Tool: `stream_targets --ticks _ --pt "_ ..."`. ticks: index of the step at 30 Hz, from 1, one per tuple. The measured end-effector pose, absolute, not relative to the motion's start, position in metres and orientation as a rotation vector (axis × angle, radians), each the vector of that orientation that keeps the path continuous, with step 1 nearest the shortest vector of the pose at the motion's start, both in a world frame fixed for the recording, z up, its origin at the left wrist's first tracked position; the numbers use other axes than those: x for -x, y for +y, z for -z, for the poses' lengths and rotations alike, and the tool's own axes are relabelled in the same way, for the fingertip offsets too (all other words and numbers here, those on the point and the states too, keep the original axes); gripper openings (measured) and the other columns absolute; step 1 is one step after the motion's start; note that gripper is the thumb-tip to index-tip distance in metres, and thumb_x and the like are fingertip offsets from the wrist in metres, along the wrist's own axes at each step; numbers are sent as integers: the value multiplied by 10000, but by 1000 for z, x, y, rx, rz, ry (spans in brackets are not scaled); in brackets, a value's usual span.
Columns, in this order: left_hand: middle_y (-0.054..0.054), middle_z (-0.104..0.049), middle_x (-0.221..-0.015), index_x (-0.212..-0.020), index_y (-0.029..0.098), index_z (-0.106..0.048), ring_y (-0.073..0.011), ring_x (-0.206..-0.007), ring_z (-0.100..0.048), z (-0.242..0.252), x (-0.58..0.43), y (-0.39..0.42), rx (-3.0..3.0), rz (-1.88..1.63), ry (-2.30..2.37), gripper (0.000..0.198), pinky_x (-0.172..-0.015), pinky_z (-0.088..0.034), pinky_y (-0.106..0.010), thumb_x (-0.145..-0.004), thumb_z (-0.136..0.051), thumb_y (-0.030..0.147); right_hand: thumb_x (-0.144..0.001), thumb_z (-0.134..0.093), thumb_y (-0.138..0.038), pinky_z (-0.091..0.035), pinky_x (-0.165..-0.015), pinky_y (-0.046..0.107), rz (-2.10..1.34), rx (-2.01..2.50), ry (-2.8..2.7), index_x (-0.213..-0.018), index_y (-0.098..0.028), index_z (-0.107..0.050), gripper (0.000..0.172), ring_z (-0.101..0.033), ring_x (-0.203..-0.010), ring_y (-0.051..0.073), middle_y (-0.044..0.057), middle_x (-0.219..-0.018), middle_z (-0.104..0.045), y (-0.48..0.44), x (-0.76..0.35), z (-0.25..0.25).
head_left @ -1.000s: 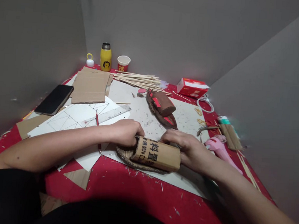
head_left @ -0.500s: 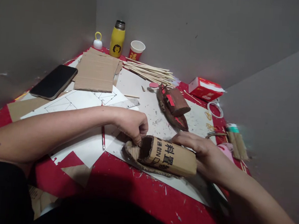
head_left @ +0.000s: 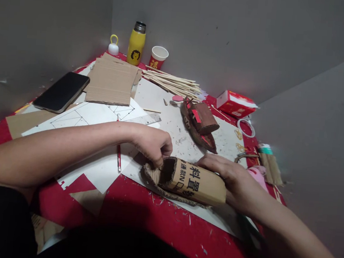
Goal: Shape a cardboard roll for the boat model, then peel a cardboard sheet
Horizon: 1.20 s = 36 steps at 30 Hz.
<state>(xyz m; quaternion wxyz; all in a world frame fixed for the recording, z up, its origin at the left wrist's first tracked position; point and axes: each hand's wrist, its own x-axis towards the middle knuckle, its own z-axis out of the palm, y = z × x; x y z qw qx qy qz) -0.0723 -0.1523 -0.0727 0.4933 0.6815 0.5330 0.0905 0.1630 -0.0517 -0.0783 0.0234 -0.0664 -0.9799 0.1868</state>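
Note:
A cardboard model boat (head_left: pixel 191 182) with an arched cover, printed with black characters, lies near the table's front edge. My left hand (head_left: pixel 154 143) is closed, its fingertips pressed at the far rim of the boat's open left end; whether something small is pinched there is hidden. Along the cover's far side and right end, my right hand (head_left: pixel 228 173) is wrapped and grips the boat, with several fingertips out of sight behind it. Just beyond both hands rests a brown model boat (head_left: pixel 204 119) with red pieces on it.
Cardboard sheets (head_left: pixel 111 82), a phone (head_left: pixel 62 92), drawn paper (head_left: pixel 71 119) and a red pencil (head_left: pixel 119 158) lie to the left. Thin sticks (head_left: pixel 172 81), a yellow bottle (head_left: pixel 136 44) and a paper cup (head_left: pixel 159 57) are at the back. A red box (head_left: pixel 236 104) stands right, near the wall.
The view has shifted very slightly. Both hands keep their places on the cardboard boat, and the boat has hardly moved.

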Motion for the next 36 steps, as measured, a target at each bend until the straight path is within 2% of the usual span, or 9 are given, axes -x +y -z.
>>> stream_targets --ticks 3,6,12,16,21,26,30,36 --pt "60 -518 -551 -663 154 -596 -92 -505 -443 77 69 -153 -1626 -263 1319 114 -537 -331 -254 -646 -705 126 -804 -529 -138 -467 -608 256 -585 217 -3023 -863 -183 -582 92 -602 -699 157 42 -778 -622 -55 -162 76" --pt "61 -481 -502 -591 163 -570 -91 -485 -416 83 63 -155 -1627 -332 1438 125 -520 -309 -257 -632 -657 82 -819 -508 -145 -457 -615 258 -600 247 -3003 -831 -191 -581 87 -595 -696 155 40 -766 -622 -56 -160 74" --pt "57 -473 -493 -588 162 -575 -94 -498 -427 85 59 -159 -1669 -377 1472 128 -493 -277 -242 -577 -536 40 -815 -541 -153 -469 -717 288 -748 437 -2990 -986 -171 -610 186 -616 -826 180 72 -928 -669 -54 -160 76" --pt "42 -508 -521 -595 157 -571 -96 -525 -438 82 62 -158 -1721 -365 1457 106 -499 -271 -243 -600 -506 73 -793 -541 -115 -446 -673 261 -892 502 -3035 -879 -165 -650 147 -608 -748 159 49 -838 -685 -54 -157 76" --pt "19 -596 -595 -669 142 -625 -102 -560 -469 83 64 -157 -1767 -335 1442 192 -529 -289 -247 -563 -484 64 -779 -516 -87 -421 -657 248 -890 437 -3028 -819 -148 -637 141 -578 -720 147 50 -796 -661 -58 -152 71" --pt "8 -639 -665 -790 133 -688 -109 -593 -487 85 64 -158 -1790 -333 1431 230 -552 -322 -238 -602 -559 104 -773 -521 -99 -413 -636 247 -868 402 -3035 -811 -145 -637 130 -568 -698 149 51 -773 -650 -57 -151 73" --pt "15 -605 -625 -755 125 -693 -98 -584 -468 87 63 -160 -1785 -361 1430 192 -549 -327 -222 -644 -541 84 -756 -507 -72 -414 -629 244 -847 387 -3027 -796 -149 -632 152 -568 -681 143 44 -760 -653 -58 -151 74" --pt "34 -555 -568 -704 129 -683 -95 -555 -437 89 63 -160 -1766 -405 1411 198 -519 -323 -213 -610 -528 51 -726 -496 -33 -432 -625 237 -862 440 -3003 -795 -148 -654 207 -588 -677 139 37 -758 -674 -60 -147 74"
